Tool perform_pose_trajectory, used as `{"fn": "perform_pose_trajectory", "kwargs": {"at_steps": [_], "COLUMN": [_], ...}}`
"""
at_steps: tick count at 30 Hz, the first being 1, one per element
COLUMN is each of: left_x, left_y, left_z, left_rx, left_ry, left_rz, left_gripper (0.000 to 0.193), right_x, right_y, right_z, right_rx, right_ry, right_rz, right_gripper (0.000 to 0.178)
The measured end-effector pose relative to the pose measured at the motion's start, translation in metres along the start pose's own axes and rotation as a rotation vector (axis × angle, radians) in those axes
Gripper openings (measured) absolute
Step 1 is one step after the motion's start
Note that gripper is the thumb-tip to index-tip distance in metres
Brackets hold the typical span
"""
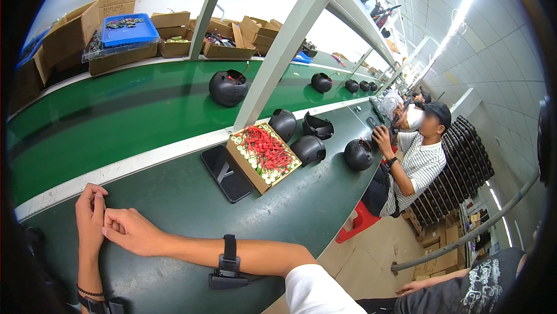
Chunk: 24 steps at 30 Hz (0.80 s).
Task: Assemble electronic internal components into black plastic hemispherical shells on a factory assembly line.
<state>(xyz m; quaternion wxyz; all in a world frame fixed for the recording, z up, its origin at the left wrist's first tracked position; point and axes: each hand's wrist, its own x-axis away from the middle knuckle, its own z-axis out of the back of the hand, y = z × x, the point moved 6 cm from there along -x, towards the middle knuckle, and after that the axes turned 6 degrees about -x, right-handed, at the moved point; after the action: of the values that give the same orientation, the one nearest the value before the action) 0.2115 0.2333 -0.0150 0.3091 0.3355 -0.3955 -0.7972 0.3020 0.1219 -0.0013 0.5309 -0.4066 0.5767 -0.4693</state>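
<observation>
My left hand (90, 214) rests over the dark green worktable (168, 198) at the left, its fingers bent and closed. Against it lies my right hand (132, 231), its fingers curled in; the two hands touch. Nothing shows in either. Further right on the table is a black smartphone (227, 173), screen up. Alongside it stands an open cardboard box (248, 169) filled with red wires and small pale round parts. Black rounded shells (309, 150) sit just beyond the box.
A green conveyor belt (156, 102) carries a black dome-shaped shell (228, 88) and several more further off. A grey metal post (290, 47) rises at the table's far edge. Cardboard boxes and a blue tray (129, 31) stand behind. At the right, a seated co-worker (415, 157) handles a black ball-shaped shell (358, 155).
</observation>
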Motion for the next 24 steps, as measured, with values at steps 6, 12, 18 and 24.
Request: {"fn": "perform_pose_trajectory", "kwargs": {"at_steps": [6, 12, 18, 24], "left_x": [-0.0004, 0.0007, -0.0001, -0.0002], "left_y": [-0.0004, 0.0019, -0.0043, -0.0019], "left_z": [0.0007, 0.0001, 0.0001, -0.0003], "left_rx": [0.002, -0.005, 0.007, 0.011], "left_ry": [-0.026, -0.031, -0.015, -0.012], "left_rz": [0.02, 0.033, -0.009, -0.01], "left_gripper": [0.015, 0.015, 0.016, 0.016], "right_x": [-0.0005, -0.0003, -0.0009, -0.0003], "right_y": [0.0004, 0.0012, 0.0055, 0.0048], "right_z": [0.0003, -0.0001, -0.0015, -0.0017], "right_rx": [0.019, 0.009, 0.012, 0.011], "right_ry": [0.004, 0.003, 0.001, -0.008], "right_rz": [0.0, -0.016, 0.007, 0.008], "right_gripper": [0.024, 0.025, 0.021, 0.021]}}
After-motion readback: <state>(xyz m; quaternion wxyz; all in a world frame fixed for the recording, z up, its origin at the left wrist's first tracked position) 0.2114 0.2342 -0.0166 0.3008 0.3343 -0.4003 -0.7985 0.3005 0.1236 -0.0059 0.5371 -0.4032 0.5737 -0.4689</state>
